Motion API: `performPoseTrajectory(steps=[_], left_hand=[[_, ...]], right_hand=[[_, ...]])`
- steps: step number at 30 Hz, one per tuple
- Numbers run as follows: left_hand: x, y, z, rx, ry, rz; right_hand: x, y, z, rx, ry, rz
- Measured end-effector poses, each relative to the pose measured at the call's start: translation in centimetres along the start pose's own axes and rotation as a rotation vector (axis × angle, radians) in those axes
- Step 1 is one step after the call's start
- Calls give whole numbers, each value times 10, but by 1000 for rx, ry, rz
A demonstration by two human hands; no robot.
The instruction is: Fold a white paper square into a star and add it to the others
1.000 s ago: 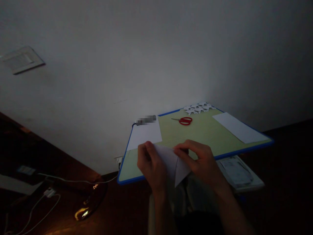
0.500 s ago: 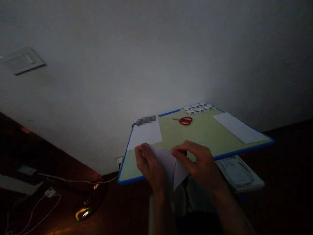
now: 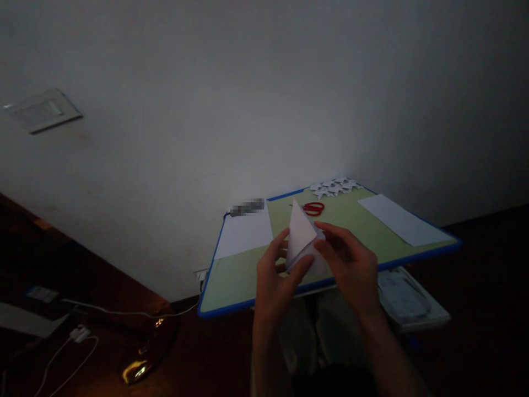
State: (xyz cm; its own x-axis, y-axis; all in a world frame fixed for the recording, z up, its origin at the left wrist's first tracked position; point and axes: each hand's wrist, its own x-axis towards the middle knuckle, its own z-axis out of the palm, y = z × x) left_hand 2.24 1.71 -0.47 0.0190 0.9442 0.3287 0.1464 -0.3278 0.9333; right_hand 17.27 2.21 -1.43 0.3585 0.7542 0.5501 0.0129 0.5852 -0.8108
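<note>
white paper (image 3: 303,240) has been turned tip-outward above the worktop (image 3: 235,282) near edge, leaving a folded flap (image 3: 300,227) accessible; it is pinched loosely by the left hand (image 3: 278,275), more narrowly by the right hand (image 3: 351,263).

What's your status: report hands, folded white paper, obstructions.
Left hand, right hand: both holding folded white paper. Paper at blue-edged green table's near side. Red-handled metal scissors beyond, partly hidden; nothing seen blocking hands.
</note>
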Motion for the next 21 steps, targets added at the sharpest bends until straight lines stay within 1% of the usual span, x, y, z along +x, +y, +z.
performPoseTrajectory(steps=[2,4,6,9,10,11,12,14,17,21], left_hand=[[1,-1,0,-45,15,2],[2,-1,0,-79,56,4],[3,1,2,-62,146,35],[6,3,5,61,344,121],[7,3,6,105,389,142],[8,2,7,141,406,148],[8,1,7,163,397,139],[9,-3,6,177,329,107],[8,-4,3,177,209,109],[6,0,1,136,90,136]], right_hand=[[1,0,-2,30,-43,14],[1,4,-4,33,-68,19],[1,8,-7,23,-91,12],[1,13,-11,-16,-148,9],[1,14,-12,-42,-167,11],[1,14,-13,-70,-182,15],[2,14,-14,-91,-195,24],[3,12,-13,-91,-207,55],[5,8,-10,24,-208,129],[7,4,-7,145,-186,212]])
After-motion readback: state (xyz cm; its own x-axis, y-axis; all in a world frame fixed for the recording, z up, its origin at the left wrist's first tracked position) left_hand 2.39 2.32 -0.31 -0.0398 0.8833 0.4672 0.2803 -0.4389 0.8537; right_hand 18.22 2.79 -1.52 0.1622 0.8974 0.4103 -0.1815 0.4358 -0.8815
